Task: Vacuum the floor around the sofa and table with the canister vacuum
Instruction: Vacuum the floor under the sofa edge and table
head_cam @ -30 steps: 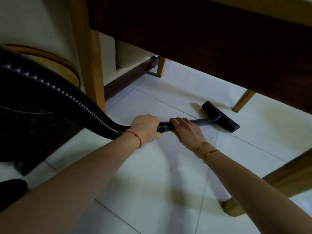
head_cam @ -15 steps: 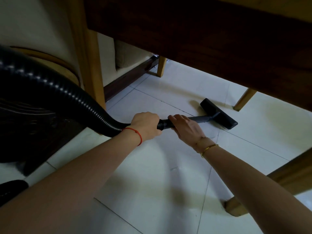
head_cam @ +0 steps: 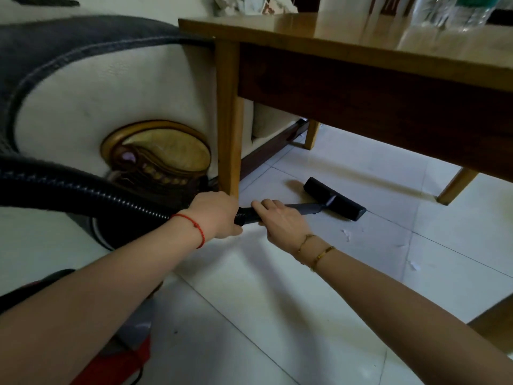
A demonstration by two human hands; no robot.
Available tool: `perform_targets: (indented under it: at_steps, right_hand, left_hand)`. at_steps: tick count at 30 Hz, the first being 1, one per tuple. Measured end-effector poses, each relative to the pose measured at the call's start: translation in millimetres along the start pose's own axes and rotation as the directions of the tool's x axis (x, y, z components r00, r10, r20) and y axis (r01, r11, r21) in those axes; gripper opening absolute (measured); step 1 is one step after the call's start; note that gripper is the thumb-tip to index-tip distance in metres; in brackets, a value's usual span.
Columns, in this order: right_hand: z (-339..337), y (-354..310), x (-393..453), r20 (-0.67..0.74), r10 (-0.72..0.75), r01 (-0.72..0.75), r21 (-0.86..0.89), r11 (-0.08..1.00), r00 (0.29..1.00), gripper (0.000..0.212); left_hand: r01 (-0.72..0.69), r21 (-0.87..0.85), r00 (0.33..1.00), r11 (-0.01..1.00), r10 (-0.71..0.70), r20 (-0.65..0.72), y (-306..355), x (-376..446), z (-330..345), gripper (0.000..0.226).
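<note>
My left hand [head_cam: 215,213] grips the end of the black ribbed vacuum hose [head_cam: 83,190] where it joins the wand. Just ahead, my right hand [head_cam: 280,220] is closed over the dark wand [head_cam: 305,208]. The black floor nozzle [head_cam: 334,198] lies flat on the white tile floor [head_cam: 277,301] under the wooden table [head_cam: 347,37]. The cream sofa [head_cam: 111,87] with a gold carved ornament stands left of the table leg [head_cam: 229,120]. The red and grey canister [head_cam: 122,354] shows partly under my left forearm.
Small white scraps [head_cam: 345,234] lie on the tiles right of the nozzle. Further table legs [head_cam: 456,187] stand at the back and right. A clear plastic bottle [head_cam: 449,9] and white items rest on the tabletop. A dark grey throw [head_cam: 69,40] drapes the sofa arm.
The view has lifted, so the tabletop, the sofa arm and the canister now show. Both hands keep their hold; the nozzle stays on the tile under the table.
</note>
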State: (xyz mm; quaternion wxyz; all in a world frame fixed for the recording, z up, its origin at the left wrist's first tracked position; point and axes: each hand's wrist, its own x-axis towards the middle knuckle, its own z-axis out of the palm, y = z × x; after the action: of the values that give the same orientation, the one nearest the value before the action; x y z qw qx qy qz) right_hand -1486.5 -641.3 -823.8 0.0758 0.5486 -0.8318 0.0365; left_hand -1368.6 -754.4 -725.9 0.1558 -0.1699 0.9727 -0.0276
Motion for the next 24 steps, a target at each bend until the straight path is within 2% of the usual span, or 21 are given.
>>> perform_targets:
  at_steps: [4,7,12,17,24]
  right_hand:
    - [-9,-34,14,0.007,-0.039,0.039,0.017,0.999,0.999,0.044]
    - [-13,-49,21,0.010,-0.049,0.048,0.056,0.997,0.999,0.041]
    - [-6,-57,28,-0.058,-0.023,0.027,0.071,0.997,0.998,0.039]
    - [3,-40,28,-0.083,0.016,-0.010,0.067,0.998,0.996,0.037]
    - [21,9,16,-0.053,0.046,-0.043,0.056,0.997,0.998,0.046]
  left_hand:
    - [0.046,0.179,0.998,0.983,-0.054,0.043,-22,-25,-8,0.039]
    - [0.091,0.272,0.990,0.958,-0.116,0.077,-37,-39,-13,0.043]
    - [0.133,0.356,0.991,0.925,-0.134,-0.024,-46,-49,-15,0.038]
    - [0.121,0.282,0.981,0.952,-0.072,-0.178,-45,-44,-1,0.035]
    - [0.056,0.110,0.969,0.992,-0.028,-0.244,-13,2,29,0.033]
